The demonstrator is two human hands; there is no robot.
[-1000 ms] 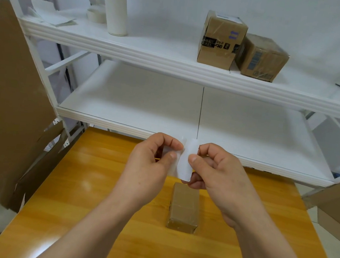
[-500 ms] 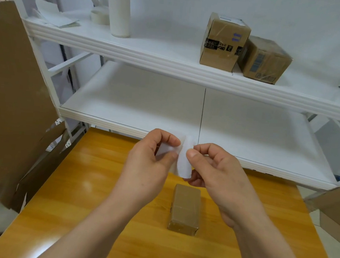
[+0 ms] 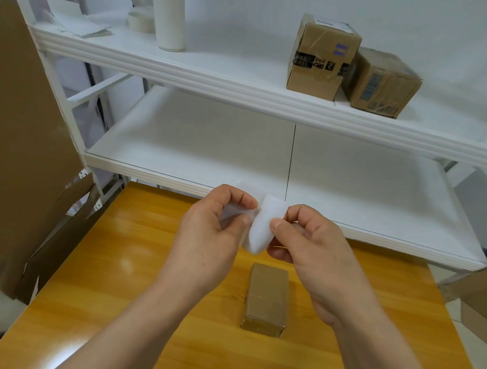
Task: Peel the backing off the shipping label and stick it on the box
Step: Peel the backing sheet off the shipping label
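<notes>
Left hand: I see thumb and forefinger pinched on the left edge of the shipping label, the other fingers curled behind it.
Right hand: thumb and forefinger are clamped on the label's right edge, with the remaining fingers tucked under.
Shipping label: a white sheet held in the air between both hands, above the table and just beyond the box. It bows outward in a curl. A paler flap shows at the left fingers, but I cannot tell which layer is the backing. No print is visible on the side facing me.
Box: small, brown and tape-wrapped. It lies flat on the yellow wooden table below the hands, touching neither. I see no label on its top.
Upper shelf: two cardboard parcels that touch each other, a white tube, a tape roll and loose papers.
Writing: the upright parcel carries a black band with pale characters I cannot read, plus blue marks. The tilted parcel shows barcode-like print, too small to make out.
Left edge: tall cardboard sheets lean beside the shelf frame.
</notes>
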